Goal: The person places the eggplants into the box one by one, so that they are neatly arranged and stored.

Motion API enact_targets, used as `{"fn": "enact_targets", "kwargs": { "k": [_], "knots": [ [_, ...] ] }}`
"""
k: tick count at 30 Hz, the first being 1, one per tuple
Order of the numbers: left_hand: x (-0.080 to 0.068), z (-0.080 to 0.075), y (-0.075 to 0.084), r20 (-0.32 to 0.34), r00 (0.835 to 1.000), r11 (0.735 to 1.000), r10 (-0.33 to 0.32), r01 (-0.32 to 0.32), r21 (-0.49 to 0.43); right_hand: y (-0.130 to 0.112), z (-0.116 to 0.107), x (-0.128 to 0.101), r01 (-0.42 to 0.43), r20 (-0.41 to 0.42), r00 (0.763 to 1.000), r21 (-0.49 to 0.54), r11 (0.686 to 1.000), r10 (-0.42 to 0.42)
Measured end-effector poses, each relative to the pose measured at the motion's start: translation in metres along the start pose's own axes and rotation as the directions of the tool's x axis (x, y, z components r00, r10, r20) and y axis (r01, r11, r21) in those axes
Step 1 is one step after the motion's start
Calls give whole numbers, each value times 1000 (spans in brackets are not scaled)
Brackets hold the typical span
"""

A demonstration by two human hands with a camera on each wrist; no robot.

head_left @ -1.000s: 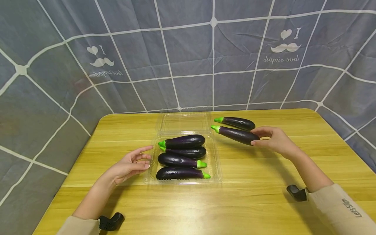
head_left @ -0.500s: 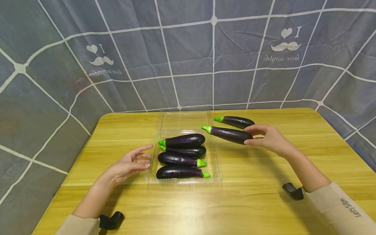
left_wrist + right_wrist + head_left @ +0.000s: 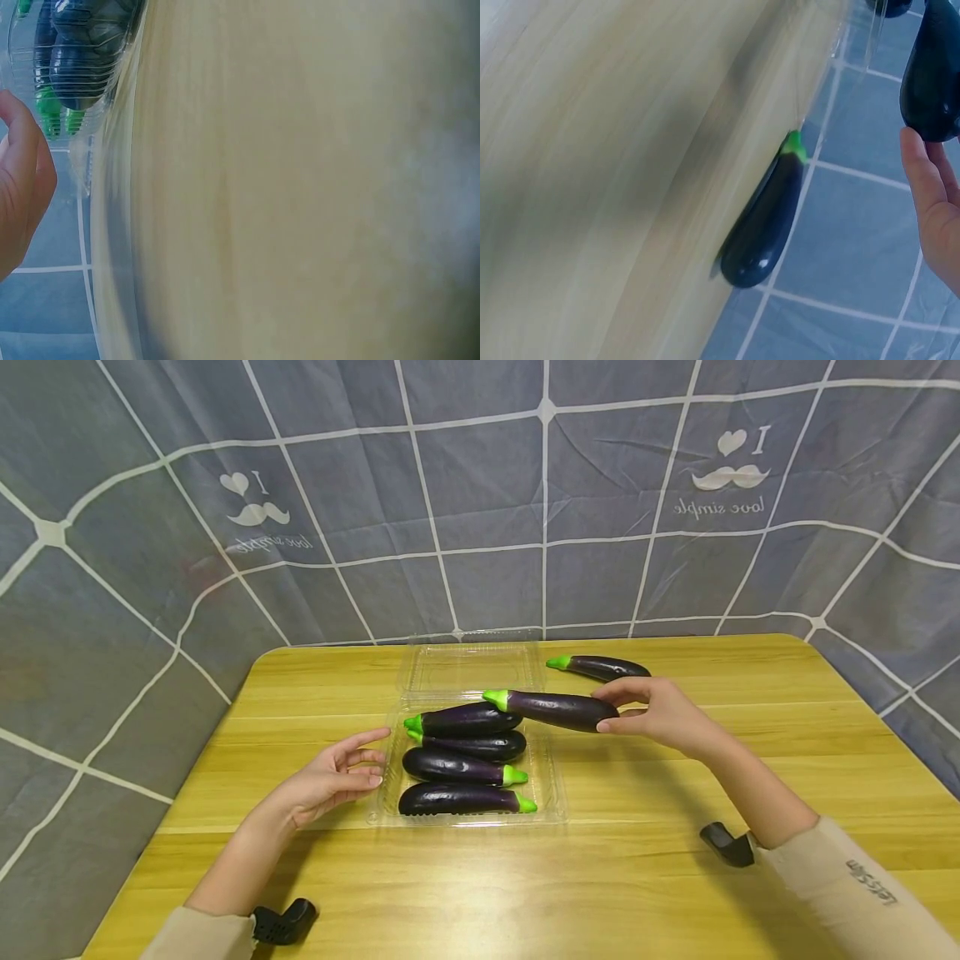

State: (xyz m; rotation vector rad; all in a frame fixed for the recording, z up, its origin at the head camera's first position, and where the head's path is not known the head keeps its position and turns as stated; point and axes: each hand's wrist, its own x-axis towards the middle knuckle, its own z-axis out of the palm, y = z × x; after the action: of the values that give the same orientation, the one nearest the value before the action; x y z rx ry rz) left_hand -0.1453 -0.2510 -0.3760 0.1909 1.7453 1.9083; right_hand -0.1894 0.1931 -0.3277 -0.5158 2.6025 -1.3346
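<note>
My right hand (image 3: 660, 717) pinches a dark purple eggplant (image 3: 562, 710) by its rounded end. Its green stem points left and overlaps the rearmost eggplant (image 3: 471, 719) in the clear plastic container (image 3: 551, 777). Several eggplants lie side by side in there, the front two with stems to the right, the back two with stems to the left. At the container's left wall is my left hand (image 3: 330, 783), fingers loosely bent with nothing between them. In the right wrist view, the held eggplant (image 3: 932, 75) is raised on the fingertips.
One more eggplant (image 3: 603, 667) lies on the wooden table (image 3: 480, 893) behind the right hand. The container's clear lid (image 3: 472, 670) is folded back toward the grey grid-patterned curtain (image 3: 487, 510), which hangs around the table.
My right hand has carried the eggplant leftward, from beside the other loose eggplant to over the container's back right edge. The left hand has stayed in place.
</note>
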Motion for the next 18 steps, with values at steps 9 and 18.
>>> {"fn": "enact_targets", "kwargs": {
  "k": [9,18],
  "knots": [
    [0,0,0,4,1000,1000,1,-1,0,-9,15,11,60,44,997,37,998,-62],
    [0,0,1,9,1000,1000,2,-2,-4,-21,36,21,121,88,988,107,987,-131]
  ]
}}
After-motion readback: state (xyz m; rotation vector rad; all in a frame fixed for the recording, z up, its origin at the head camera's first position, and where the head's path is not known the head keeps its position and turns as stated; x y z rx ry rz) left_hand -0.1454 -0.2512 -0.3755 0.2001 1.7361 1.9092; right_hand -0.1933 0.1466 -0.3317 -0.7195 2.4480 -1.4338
